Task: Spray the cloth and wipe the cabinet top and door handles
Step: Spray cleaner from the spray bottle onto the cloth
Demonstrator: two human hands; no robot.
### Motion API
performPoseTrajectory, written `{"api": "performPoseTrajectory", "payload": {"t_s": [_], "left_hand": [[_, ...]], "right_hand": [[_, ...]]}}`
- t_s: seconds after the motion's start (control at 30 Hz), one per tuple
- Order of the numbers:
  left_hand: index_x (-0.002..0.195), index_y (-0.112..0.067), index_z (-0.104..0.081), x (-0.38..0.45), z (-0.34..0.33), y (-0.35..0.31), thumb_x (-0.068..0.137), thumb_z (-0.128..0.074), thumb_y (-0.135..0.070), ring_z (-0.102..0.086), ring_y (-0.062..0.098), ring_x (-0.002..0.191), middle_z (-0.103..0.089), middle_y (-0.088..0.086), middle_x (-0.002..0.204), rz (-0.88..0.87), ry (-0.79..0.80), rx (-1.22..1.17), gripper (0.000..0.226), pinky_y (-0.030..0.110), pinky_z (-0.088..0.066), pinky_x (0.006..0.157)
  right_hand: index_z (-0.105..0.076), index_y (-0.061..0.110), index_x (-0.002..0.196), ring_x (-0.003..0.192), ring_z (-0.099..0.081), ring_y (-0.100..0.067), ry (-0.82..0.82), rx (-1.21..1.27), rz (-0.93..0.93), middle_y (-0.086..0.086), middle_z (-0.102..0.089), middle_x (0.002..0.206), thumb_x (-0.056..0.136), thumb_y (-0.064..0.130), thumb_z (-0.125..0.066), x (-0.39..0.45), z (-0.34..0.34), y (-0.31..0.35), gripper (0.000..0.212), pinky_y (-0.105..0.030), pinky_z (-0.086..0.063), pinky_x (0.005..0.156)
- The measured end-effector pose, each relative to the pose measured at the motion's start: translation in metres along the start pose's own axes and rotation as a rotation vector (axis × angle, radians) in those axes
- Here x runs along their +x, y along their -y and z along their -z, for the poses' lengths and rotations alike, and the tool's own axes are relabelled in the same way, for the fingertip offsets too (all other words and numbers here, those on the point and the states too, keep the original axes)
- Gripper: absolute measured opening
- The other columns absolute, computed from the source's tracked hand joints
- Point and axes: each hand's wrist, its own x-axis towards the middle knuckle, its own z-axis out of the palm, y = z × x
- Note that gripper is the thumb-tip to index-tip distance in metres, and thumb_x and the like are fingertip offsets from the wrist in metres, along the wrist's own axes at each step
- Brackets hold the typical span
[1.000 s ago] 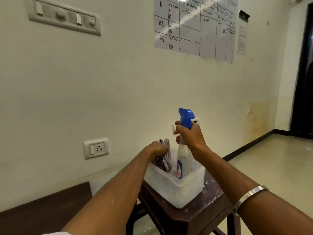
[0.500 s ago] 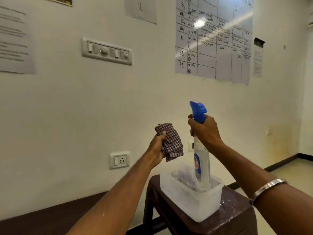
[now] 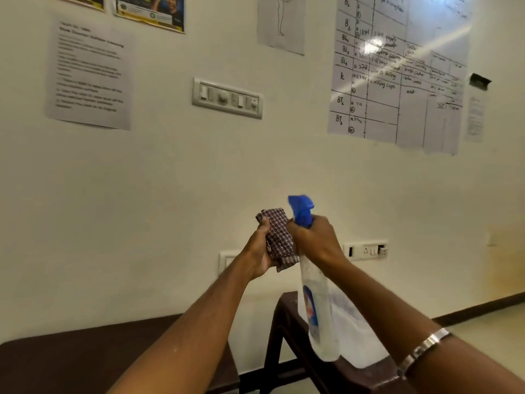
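Note:
My left hand (image 3: pixel 260 251) grips a folded checked cloth (image 3: pixel 279 237), held up in front of the wall. Right beside it, my right hand (image 3: pixel 315 240) is wrapped around the neck of a clear spray bottle (image 3: pixel 318 305) with a blue trigger head (image 3: pixel 301 210). The nozzle points left at the cloth, almost touching it. The bottle hangs clear of the white plastic tub (image 3: pixel 360 339) below. A dark brown cabinet top (image 3: pixel 71 362) lies at the lower left.
The tub sits on a dark stool (image 3: pixel 287 317) against the wall. Wall sockets (image 3: pixel 366 250), a switch panel (image 3: pixel 227 98) and taped paper sheets (image 3: pixel 397 72) are on the cream wall. Pale floor (image 3: pixel 488 322) opens at the right.
Both hands rose out of the tub with the cloth and bottle. The bottle lifted free of the tub and moved left until its nozzle met the cloth. The view tilted upward.

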Motion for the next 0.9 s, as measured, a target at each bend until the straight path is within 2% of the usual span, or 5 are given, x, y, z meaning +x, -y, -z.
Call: {"api": "performPoseTrajectory", "payload": {"t_s": [0.13,0.3,0.43,0.57,0.9], "left_hand": [[0.12,-0.016,-0.061,-0.005,0.014,-0.002,0.096,-0.026,-0.058,-0.066,0.026,0.091,-0.069,0.012,0.107,-0.026,0.012,0.046,0.06,0.04,-0.054,0.072],[0.106,-0.016,-0.067,-0.008,0.03,-0.01,0.098,-0.027,-0.048,-0.062,0.029,0.097,-0.068,0.014,0.108,-0.064,0.002,0.029,0.052,0.047,-0.043,0.096],[0.106,-0.016,-0.067,-0.009,0.039,-0.014,0.098,-0.028,-0.046,-0.063,0.027,0.093,-0.069,0.012,0.104,-0.072,-0.009,0.02,0.05,0.042,-0.047,0.084],[0.106,-0.014,-0.063,-0.01,0.044,-0.014,0.099,-0.027,-0.045,-0.064,0.028,0.098,-0.068,0.012,0.107,-0.072,-0.007,-0.022,0.048,0.043,-0.051,0.083],[0.105,-0.013,-0.063,-0.016,0.046,-0.015,0.1,-0.027,-0.043,-0.064,0.026,0.095,-0.069,0.012,0.104,-0.091,-0.03,-0.04,0.047,0.043,-0.051,0.079]], "right_hand": [[-0.061,0.004,0.091,0.067,-0.07,-0.032,0.072,0.033,-0.067,-0.021,-0.07,0.082,0.085,0.017,-0.061,-0.013,-0.031,-0.01,0.015,-0.033,-0.06,0.057],[-0.06,0.005,0.097,0.058,-0.061,-0.018,0.123,0.004,-0.099,-0.023,-0.07,0.085,0.087,0.02,-0.06,-0.014,-0.051,-0.016,0.018,-0.022,-0.052,0.053],[-0.061,0.007,0.09,0.055,-0.059,-0.014,0.132,0.005,-0.071,-0.013,-0.065,0.073,0.088,0.02,-0.06,-0.014,-0.054,-0.014,0.013,-0.02,-0.051,0.05],[-0.057,0.012,0.084,0.053,-0.056,-0.012,0.075,0.045,-0.079,-0.003,-0.059,0.065,0.088,0.02,-0.06,-0.011,-0.046,-0.014,0.01,-0.017,-0.045,0.047],[-0.06,0.005,0.088,0.048,-0.057,-0.01,0.15,0.004,-0.073,-0.005,-0.059,0.061,0.088,0.025,-0.06,-0.014,-0.038,-0.018,0.02,-0.024,-0.051,0.054]]}}
